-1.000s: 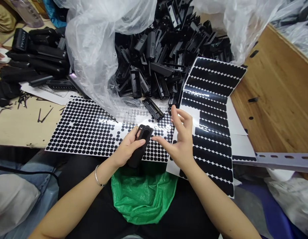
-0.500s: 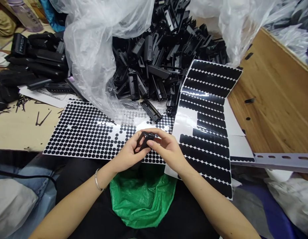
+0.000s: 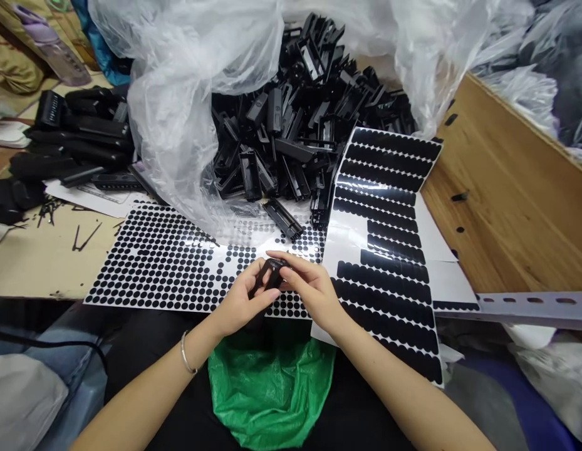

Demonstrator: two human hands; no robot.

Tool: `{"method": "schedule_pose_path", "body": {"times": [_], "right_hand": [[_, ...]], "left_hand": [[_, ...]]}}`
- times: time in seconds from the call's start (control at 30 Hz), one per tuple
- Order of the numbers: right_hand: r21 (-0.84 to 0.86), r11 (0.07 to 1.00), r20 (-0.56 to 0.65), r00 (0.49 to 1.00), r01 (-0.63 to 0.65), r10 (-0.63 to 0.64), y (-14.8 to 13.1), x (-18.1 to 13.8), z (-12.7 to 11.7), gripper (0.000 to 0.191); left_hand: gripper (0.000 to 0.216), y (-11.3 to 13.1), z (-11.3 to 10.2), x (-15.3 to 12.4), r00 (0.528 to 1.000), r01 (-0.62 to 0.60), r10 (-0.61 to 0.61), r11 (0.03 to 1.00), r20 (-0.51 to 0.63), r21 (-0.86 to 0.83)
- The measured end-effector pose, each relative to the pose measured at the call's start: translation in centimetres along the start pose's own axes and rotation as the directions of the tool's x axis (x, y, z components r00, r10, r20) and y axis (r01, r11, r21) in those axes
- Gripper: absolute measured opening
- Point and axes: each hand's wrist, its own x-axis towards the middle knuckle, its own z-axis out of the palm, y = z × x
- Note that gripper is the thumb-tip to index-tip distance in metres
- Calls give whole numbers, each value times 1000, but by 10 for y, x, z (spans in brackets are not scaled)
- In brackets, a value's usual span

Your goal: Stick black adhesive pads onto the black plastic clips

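Observation:
Between my two hands is a small black plastic housing [image 3: 274, 273], held above the near edge of the dotted sheet. My left hand [image 3: 244, 297] wraps round its left side with the thumb along the bottom. The fingers of my right hand [image 3: 312, 285] close on its right end, the thumb pressing its near face. Under my hands lies a white sheet of round black stickers [image 3: 163, 263], several of its spots bare. To the right, a second sheet with rows of black stickers [image 3: 384, 250] is bent up at its far end. One loose black housing [image 3: 283, 219] rests just beyond my hands.
A large heap of black plastic housings [image 3: 291, 125] lies at the back, partly under clear plastic bags [image 3: 178, 94]. Black parts [image 3: 84, 131] and a bottle [image 3: 53, 47] are at left. A wooden board [image 3: 516, 200] rises at right. A green bag [image 3: 272, 388] hangs below the table edge.
The camera view has shifted a little, so the scene sits slightly lower. The held housing has turned a little in my fingers; both hands keep hold of it.

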Motion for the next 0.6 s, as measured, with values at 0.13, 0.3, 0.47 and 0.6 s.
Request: {"method": "schedule_pose_path", "body": {"times": [0.13,0.3,0.47,0.6], "right_hand": [[-34,998,-44,998,46,-48,1,-3,-2,39],[-166,971,-60,980,175,-187,-2,-4,-9,39],[-412,852,64,943,323,-327,-2,-5,-12,31],[-566,687,204,884,456,-420,-3,-10,-11,30]], "left_hand": [[30,2,3,2,999,32,-32,996,2,-85],[31,2,0,3,999,39,-40,990,-2,-137],[36,2,4,4,1000,-6,5,996,-14,-90],[32,-5,10,5,998,-45,43,998,-56,-42]]}}
